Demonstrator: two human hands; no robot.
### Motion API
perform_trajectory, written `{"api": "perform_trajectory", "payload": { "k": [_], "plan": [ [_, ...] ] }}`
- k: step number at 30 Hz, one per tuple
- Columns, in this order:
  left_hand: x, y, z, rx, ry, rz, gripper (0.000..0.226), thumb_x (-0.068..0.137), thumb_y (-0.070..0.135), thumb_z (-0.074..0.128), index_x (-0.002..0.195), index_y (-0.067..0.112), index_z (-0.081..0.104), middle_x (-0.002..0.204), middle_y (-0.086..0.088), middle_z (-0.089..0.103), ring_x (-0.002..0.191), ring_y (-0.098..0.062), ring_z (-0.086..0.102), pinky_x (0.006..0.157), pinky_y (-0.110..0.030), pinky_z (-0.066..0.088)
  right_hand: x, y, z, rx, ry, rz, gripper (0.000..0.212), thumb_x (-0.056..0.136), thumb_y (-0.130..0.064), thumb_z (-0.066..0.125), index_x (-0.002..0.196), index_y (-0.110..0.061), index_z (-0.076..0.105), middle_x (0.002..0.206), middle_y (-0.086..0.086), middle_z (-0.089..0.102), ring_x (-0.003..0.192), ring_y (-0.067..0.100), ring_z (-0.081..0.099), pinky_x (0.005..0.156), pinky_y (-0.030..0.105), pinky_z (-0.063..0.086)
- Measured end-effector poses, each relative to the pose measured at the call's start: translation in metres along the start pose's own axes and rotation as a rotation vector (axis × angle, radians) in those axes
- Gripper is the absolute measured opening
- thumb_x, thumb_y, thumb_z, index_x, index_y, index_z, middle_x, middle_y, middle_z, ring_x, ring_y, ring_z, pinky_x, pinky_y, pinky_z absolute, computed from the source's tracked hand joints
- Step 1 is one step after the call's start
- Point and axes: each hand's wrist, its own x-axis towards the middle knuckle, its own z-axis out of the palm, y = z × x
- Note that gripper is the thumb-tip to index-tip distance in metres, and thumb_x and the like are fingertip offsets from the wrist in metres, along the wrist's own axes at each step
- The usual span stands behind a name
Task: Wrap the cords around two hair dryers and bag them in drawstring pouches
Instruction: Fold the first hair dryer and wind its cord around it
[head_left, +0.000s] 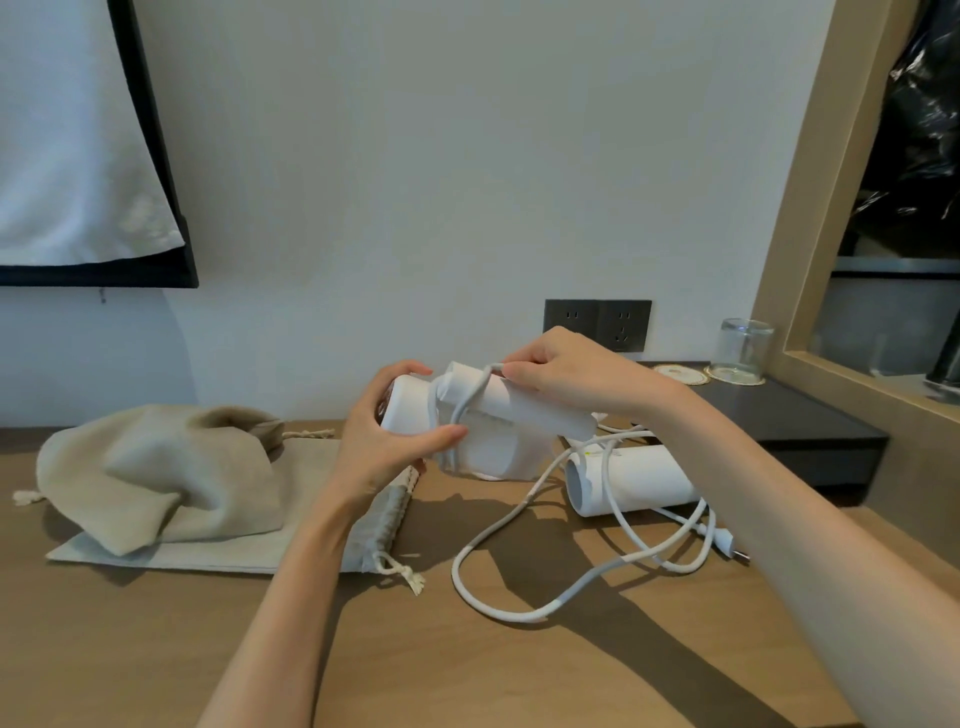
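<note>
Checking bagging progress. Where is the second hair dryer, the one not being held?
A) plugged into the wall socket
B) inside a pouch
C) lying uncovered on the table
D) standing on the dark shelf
C: the second hair dryer lies uncovered on the table, just right of the held hair dryer.

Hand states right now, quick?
Left hand: grips the white hair dryer.
Right hand: pinches its cord.

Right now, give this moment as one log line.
left hand: grips white plastic hair dryer | right hand: pinches its white cord | second white dryer: on wooden table
</note>
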Motion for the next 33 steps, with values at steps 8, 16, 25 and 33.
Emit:
{"api": "perform_trajectory", "payload": {
  "k": [8,16,25,33],
  "plan": [
    [0.003,-0.008,0.004,0.059,0.090,0.097,0.053,0.062,0.011,0.087,0.103,0.021,0.055,0.095,0.013,0.057,0.082,-0.010,0.062,0.051,-0.026,0.055,-0.006,-0.011,0.004,-0.165,0.134,-0.057,0.034,0.095,-0.017,0.044,0.074,0.008,0.052,0.064,0.013,0.037,0.058,0.015,0.029,0.053,0.030,0.020],
    [0.008,-0.023,0.005,0.206,0.222,0.221,0.058,0.054,0.038,0.088,0.101,0.034,0.054,0.106,0.005,0.053,0.098,-0.020,0.058,0.065,-0.051,0.057,-0.015,-0.008,0.004,-0.310,0.076,-0.021,0.026,0.097,-0.020,0.039,0.097,-0.002,0.059,0.072,0.011,0.057,0.066,0.030,0.054,0.055,0.035,0.038],
    [0.010,-0.027,-0.002,0.186,0.433,0.162,0.054,0.059,0.038,0.088,0.098,0.039,0.051,0.102,0.014,0.051,0.098,-0.018,0.057,0.070,-0.053,0.056,-0.021,-0.008,0.033,-0.191,0.087,-0.211,0.029,0.103,-0.032,0.031,0.125,-0.023,0.050,0.069,-0.010,0.048,0.058,0.008,0.044,0.052,0.025,0.029],
    [0.010,-0.014,0.001,-0.351,0.574,-0.227,0.036,0.073,0.029,0.080,0.096,0.034,0.052,0.104,-0.005,0.056,0.086,-0.023,0.064,0.051,-0.023,0.053,-0.029,-0.012,0.071,-0.225,0.046,-0.252,0.051,0.104,-0.038,0.022,0.147,-0.048,-0.002,0.062,-0.002,0.043,0.062,0.023,0.051,0.059,0.039,0.042]
  ]
}}
